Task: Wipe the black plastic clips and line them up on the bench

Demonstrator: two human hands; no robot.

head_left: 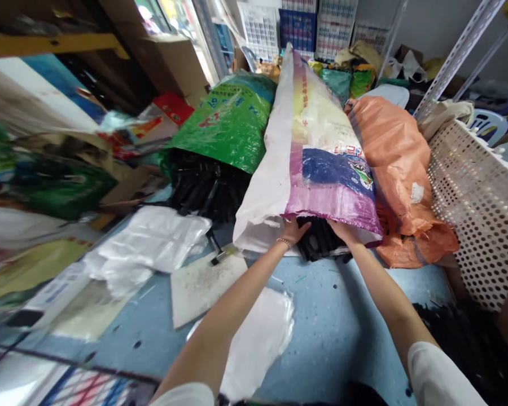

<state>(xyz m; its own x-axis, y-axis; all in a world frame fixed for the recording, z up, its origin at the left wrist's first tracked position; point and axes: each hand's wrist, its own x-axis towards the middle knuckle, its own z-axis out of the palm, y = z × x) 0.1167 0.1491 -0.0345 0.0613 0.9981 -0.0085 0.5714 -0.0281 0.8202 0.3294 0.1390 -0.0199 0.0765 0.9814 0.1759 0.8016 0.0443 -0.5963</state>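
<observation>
At the centre of the frame, a large woven sack (pixel 328 186) with white and purple panels is laid on the blue surface (pixel 317 316), its mouth turned toward the lower edge, where stiff-looking black pieces (pixel 318 243) are exposed in a bunch. The left hand (pixel 294 230) is placed at the left part of the mouth, its thumb held out toward the black pieces and the other fingers partly hidden; the right hand (pixel 342 230) is tucked under the purple hem on the other side, most of its fingers covered. Whether anything is pinched by either hand cannot be told. The sack is flanked by a green sack (pixel 232 124) on the left and an orange sack (pixel 395 163) on the right. By its bulk, the filled sack is judged heavy, with a soft, pliable skin made slippery by its glossy print. Little fragility is expected in the black pieces, though loose ones could be spilled from the mouth. A firmer hold would be had by gathering the hem in both hands, or by clasping the bunch from both sides.
</observation>
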